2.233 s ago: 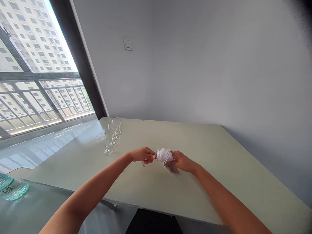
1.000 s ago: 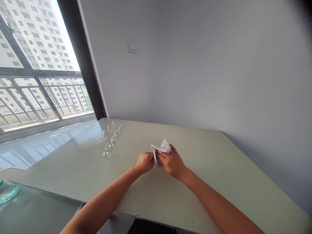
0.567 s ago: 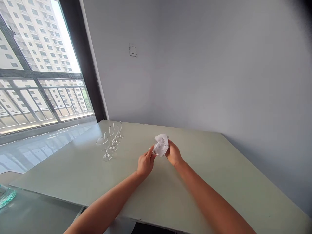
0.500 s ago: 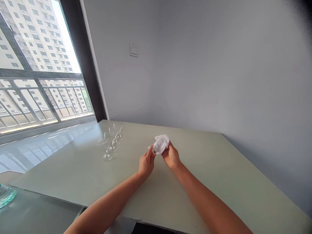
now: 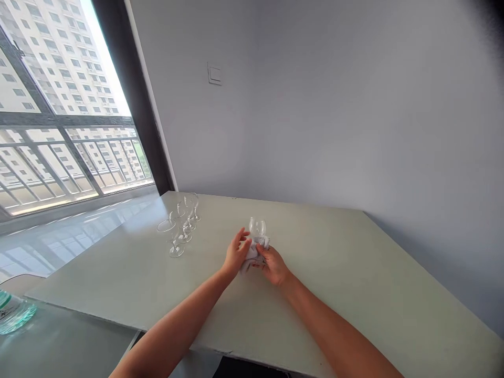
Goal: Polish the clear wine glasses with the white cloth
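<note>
A clear stemmed glass (image 5: 258,227) stands upright above the middle of the table, its lower part wrapped in a white cloth (image 5: 252,253). My right hand (image 5: 274,266) grips the cloth around the glass from the right, with the thumb across the front. On the other side, my left hand (image 5: 235,254) has its fingers apart and stretched along the glass and cloth. Whether its fingertips press on them I cannot tell. The glass's stem and foot are hidden by the cloth and fingers.
Several clear stemmed glasses (image 5: 176,249) stand in a row on the pale table (image 5: 334,273), left of my hands. A greenish clear bottle (image 5: 18,313) lies partly in view on a lower grey surface (image 5: 79,341). Walls and a window border the table's far side.
The glass has turned from tilted, with cloth bunched about its bowl, to upright with the bowl bare and the cloth lower down. My left fingers have spread from their pinch.
</note>
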A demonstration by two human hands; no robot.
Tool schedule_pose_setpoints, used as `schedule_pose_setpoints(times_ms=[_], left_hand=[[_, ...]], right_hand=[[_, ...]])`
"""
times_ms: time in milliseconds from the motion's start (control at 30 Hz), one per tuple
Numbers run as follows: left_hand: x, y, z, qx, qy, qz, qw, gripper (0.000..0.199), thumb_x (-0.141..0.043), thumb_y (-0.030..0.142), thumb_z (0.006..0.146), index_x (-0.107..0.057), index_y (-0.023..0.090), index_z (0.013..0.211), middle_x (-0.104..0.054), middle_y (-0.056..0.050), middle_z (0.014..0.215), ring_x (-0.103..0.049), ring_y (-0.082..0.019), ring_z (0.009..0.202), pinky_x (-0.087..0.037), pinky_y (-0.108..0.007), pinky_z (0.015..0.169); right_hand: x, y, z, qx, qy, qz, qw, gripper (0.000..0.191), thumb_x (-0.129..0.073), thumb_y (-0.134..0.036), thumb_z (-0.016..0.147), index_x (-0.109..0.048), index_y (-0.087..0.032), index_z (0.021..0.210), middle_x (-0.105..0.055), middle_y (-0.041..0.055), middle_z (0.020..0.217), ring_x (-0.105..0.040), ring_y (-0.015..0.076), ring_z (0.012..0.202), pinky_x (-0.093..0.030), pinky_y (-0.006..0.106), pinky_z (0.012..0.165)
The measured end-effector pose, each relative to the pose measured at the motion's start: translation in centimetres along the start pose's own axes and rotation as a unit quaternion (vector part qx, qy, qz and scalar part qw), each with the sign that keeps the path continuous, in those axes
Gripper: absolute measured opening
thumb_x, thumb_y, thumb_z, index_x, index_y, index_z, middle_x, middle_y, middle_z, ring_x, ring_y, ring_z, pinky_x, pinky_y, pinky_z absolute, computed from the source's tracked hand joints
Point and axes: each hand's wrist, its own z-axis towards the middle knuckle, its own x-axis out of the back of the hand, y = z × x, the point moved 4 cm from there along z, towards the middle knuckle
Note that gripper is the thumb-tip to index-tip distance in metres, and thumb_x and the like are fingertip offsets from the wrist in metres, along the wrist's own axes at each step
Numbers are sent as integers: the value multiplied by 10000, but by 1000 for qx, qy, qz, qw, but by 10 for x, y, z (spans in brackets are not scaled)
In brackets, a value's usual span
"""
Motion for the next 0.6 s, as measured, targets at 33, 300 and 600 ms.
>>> schedule_pose_setpoints(times_ms=[33, 300, 600], left_hand=[[-2, -1, 2, 43, -55, -89, 994, 456, -488, 391, 791, -448, 232, 1216, -550, -83, 1091, -512, -212, 973, -404, -361, 837], [10, -9, 9, 143, -64, -234, 960, 301, -626, 380, 706, -545, 158, 891, -629, -60, 900, -581, -109, 742, -428, -191, 643], [18, -23, 8, 330, -88, -356, 870, 320, -560, 432, 733, -565, 115, 775, -597, -33, 645, -581, -150, 588, -464, -253, 565]], right_hand=[[-1, 0, -3, -29, -19, -9, 999, 319, -670, -428, 657, -588, -170, 825, -615, 15, 701, -571, 151, 630, -445, 287, 570], [6, -5, 1, 1, 13, -166, 986, 357, -588, -506, 705, -571, -185, 861, -580, 17, 710, -542, 158, 616, -417, 268, 509], [-27, -20, -34, 326, -159, -609, 705, 272, -437, -369, 843, -616, -294, 1034, -460, 34, 1266, -390, 276, 1132, -300, 449, 925]])
